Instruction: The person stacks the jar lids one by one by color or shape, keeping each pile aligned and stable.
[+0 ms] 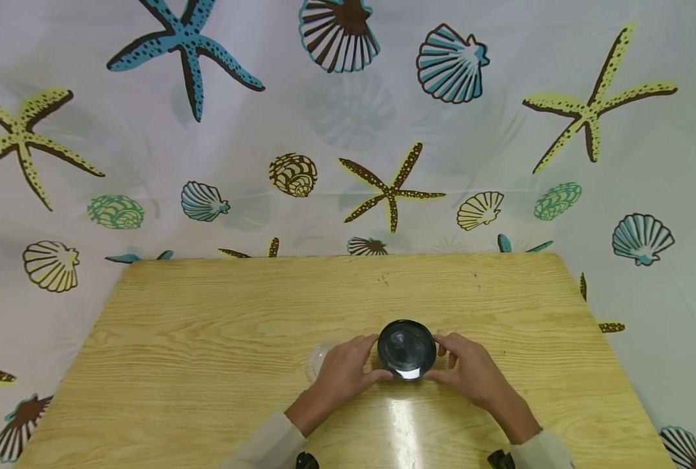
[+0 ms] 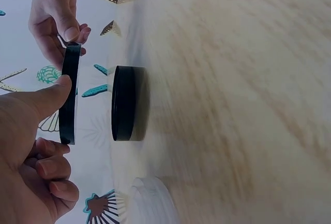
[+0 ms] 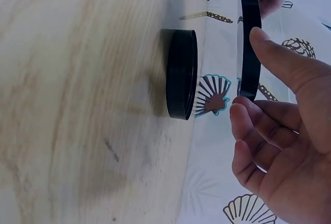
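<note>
A round, shallow lid with a black rim (image 1: 407, 350) is held level above the table by both hands. My left hand (image 1: 343, 371) pinches its left edge between thumb and fingers, and my right hand (image 1: 473, 370) pinches the opposite edge. Both wrist views show the lid edge-on, with a thin pale edge on its underside. Below it, apart from it, a shallow black round container (image 3: 181, 74) rests on the table; from the head it lies behind the lid. A clear round plastic piece (image 2: 151, 203) stands beside it on the left, partly covered by my left hand in the head view.
The wood-grain table (image 1: 207, 312) spreads wide on both sides of the hands. Its far edge meets a white cloth backdrop (image 1: 254, 130) printed with starfish and shells. Light glares off the tabletop near the front.
</note>
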A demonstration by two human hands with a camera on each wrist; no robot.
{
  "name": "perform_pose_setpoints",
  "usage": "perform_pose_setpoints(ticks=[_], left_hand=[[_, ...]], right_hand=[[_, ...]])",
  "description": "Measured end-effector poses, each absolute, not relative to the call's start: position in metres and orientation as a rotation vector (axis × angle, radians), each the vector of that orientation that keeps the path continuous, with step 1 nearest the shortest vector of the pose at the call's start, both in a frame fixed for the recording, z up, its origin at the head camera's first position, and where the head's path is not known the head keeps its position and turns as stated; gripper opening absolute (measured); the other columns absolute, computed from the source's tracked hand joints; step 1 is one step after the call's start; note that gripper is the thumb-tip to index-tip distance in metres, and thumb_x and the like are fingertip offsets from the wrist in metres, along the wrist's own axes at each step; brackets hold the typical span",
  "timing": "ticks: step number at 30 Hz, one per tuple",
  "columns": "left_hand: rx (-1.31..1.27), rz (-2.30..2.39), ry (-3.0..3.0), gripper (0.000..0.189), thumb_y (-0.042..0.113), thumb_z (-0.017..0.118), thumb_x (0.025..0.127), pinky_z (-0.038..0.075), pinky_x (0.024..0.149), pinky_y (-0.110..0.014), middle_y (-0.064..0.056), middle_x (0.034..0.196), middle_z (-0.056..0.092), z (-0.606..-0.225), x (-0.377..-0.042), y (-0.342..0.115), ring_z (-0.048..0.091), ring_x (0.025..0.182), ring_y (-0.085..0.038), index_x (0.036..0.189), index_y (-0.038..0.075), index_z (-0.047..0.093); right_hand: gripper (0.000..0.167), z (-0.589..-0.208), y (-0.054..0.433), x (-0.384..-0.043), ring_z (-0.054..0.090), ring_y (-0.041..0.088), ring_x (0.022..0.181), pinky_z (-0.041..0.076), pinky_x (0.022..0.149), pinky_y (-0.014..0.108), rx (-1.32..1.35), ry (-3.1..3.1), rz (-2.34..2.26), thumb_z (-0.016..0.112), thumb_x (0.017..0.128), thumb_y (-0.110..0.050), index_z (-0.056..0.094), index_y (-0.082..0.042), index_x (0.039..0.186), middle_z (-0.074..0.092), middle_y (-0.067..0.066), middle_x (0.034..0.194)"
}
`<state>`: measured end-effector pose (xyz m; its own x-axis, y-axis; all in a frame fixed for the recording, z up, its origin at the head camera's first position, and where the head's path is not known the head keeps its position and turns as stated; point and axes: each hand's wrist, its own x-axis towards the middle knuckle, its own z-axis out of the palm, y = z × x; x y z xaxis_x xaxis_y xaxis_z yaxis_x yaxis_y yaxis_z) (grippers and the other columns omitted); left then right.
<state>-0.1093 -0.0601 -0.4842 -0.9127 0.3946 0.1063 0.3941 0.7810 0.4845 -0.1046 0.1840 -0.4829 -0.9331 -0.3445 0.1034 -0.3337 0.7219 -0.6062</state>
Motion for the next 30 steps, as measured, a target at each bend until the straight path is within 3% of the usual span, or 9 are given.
perform_pose_setpoints(ticks=[24,30], left_hand=[[0.616,0.854,2.959,0.065,0.042,0.080,0.070,0.031,0.050,-0.017,0.006,0.067,0.049,-0.495,-0.093,-0.070,0.036,0.056,-0.001,0.123,0.010,0.060],[0.659,0.905,2.949,0.059,0.038,0.082,0.070,0.035,0.053,-0.016,0.006,0.069,0.057,-0.498,-0.090,-0.071,0.042,0.058,0.001,0.119,0.012,0.062]], right_hand=[[0.060,-0.490,0.175,-0.097,0.050,0.008,0.068,0.040,0.059,0.019,-0.572,2.849,-0.962,0.085,0.069,-0.030,0.062,-0.005,0.117,0.061,-0.001,0.091],[0.060,-0.490,0.175,-0.095,0.048,0.006,0.067,0.039,0.058,0.019,-0.581,2.848,-0.938,0.084,0.068,-0.033,0.063,-0.005,0.117,0.060,-0.002,0.090]])
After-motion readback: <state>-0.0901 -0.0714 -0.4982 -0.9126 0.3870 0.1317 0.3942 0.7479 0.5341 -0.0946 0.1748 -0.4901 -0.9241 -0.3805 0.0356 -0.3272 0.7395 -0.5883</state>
